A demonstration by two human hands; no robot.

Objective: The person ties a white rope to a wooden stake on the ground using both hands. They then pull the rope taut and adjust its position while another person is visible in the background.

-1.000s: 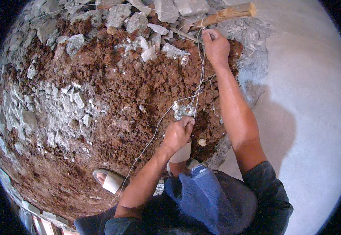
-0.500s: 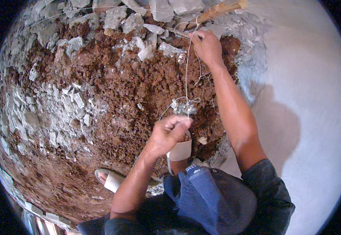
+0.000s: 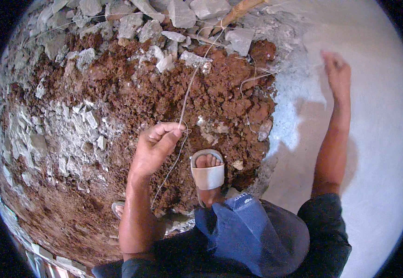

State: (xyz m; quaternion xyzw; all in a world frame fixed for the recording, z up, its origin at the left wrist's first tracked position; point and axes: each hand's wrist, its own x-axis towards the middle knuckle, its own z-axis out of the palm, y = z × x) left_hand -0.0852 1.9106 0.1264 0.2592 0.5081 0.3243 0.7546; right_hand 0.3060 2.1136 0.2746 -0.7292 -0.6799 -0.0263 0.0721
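A: From where does the view look?
B: From the wearer's head, steeply downward, fisheye.
A: How near?
B: Close above the left hand (image 3: 154, 147) and right hand (image 3: 338, 76), soil (image 3: 127, 162) filling the middle, plaster (image 3: 377, 167) the right.

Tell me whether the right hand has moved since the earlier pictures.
Yes: judged against the wooden stick, the right hand has moved away to the right, now over the pale smooth surface.
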